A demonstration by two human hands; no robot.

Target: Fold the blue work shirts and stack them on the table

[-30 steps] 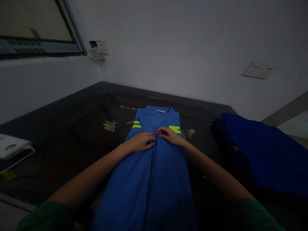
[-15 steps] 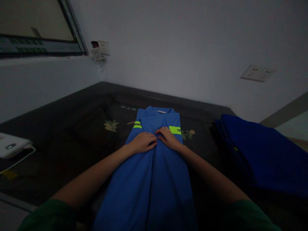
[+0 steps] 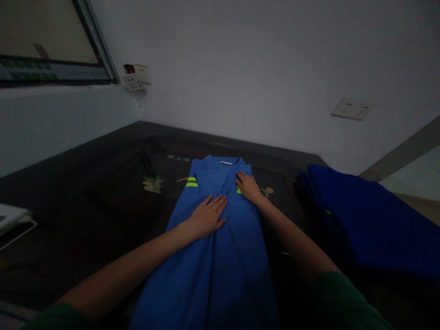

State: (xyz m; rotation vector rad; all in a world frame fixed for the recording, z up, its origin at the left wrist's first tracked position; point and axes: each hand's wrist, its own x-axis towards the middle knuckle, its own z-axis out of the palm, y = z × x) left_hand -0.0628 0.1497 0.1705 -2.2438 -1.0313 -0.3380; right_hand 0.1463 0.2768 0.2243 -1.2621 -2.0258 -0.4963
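A blue work garment (image 3: 237, 243) with yellow-green stripes and a collar lies lengthwise on the dark table, its sides folded inward so that the edges meet along the middle. My left hand (image 3: 209, 216) rests flat on the cloth near that middle line, fingers spread and holding nothing. Farther up, my right hand (image 3: 249, 186) lies over the right side by the yellow-green stripe, fingers stretched out on the fabric and partly covering the stripe. The collar with its small label (image 3: 226, 163) points toward the wall.
A stack of folded darker blue cloth (image 3: 374, 215) sits at the right. At the left edge is a white device (image 3: 13, 217) with a pale cable or strap. The dark table (image 3: 113, 160) meets walls behind and left; sockets (image 3: 351, 109) are on the back wall.
My hands have moved apart from the middle of the garment. The right went up and right onto the stripe; the left now lies flatter, slightly lower. The view has shifted a little.
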